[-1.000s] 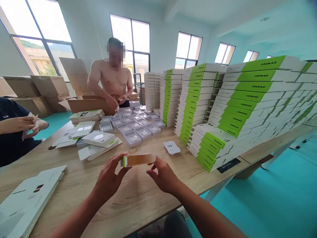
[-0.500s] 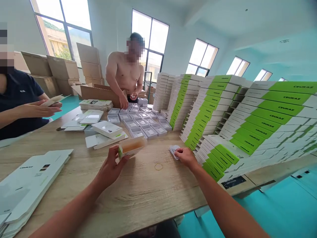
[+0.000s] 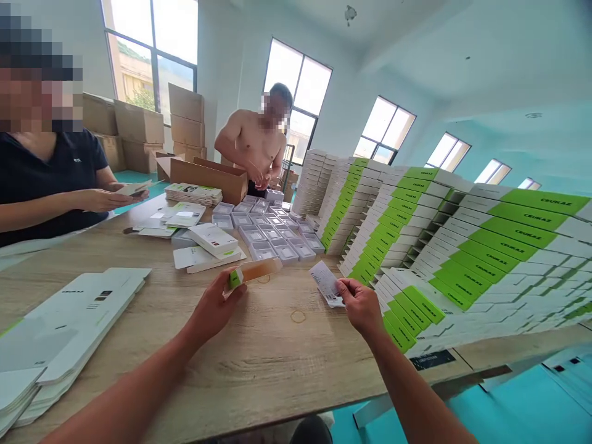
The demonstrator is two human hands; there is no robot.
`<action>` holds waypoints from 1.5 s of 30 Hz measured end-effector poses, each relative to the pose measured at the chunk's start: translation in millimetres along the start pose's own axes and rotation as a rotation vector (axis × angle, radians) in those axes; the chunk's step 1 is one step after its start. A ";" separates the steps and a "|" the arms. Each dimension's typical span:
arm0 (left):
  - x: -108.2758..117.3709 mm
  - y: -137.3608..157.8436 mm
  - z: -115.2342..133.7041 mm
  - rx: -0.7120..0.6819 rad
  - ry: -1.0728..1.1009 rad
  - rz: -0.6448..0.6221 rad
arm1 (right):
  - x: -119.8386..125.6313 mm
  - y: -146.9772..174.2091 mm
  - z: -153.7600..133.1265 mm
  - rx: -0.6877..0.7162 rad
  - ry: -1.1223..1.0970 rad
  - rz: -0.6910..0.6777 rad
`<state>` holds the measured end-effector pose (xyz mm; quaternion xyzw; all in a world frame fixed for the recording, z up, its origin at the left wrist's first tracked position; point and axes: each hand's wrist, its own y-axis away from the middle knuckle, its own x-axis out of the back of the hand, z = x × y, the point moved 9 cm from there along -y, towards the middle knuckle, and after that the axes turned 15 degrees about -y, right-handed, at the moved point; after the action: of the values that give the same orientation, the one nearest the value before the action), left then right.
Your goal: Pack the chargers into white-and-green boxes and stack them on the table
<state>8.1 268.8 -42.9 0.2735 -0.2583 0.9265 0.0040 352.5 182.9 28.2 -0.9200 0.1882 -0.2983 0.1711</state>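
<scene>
My left hand (image 3: 216,308) is closed around a small white and green carton (image 3: 254,271), tilted so its brownish inside shows. Between the thumb and fingers of my right hand (image 3: 359,302) is a white printed card (image 3: 326,285), raised above the table. Whether it is one sheet or several I cannot tell. A thin yellow rubber band (image 3: 298,316) lies on the wood between my hands, and another band (image 3: 264,279) lies behind the carton. Beyond the carton, clear plastic trays (image 3: 272,234) stand in rows.
Tall stacks of white and green boxes (image 3: 472,240) fill the right side. Flat unfolded cartons (image 3: 78,327) are piled at the left on the wooden table (image 3: 259,382). One co-worker (image 3: 50,172) holds a flat carton at the left; another (image 3: 259,142) stands behind the trays near an open cardboard box (image 3: 213,179).
My right hand has lifted the card off the table and tilted it up. The carton in my left hand has turned slightly. The view has shifted, and the far co-worker's hands have come together.
</scene>
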 end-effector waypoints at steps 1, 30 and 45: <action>0.4 0.1 1.3 -0.004 0.002 0.002 | 2.7 -2.3 5.0 0.006 0.040 0.026; 9.8 4.5 27.8 -0.236 0.094 0.024 | -128.8 54.0 -59.9 -0.773 -1.073 -0.327; 40.6 -11.7 -16.4 0.107 0.209 0.270 | -232.2 -107.4 -3.6 0.140 0.198 -0.509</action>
<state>-33.0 281.4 -28.4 0.1383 -0.2414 0.9544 -0.1082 202.1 379.8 -35.7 -0.8900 -0.0544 -0.4321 0.1346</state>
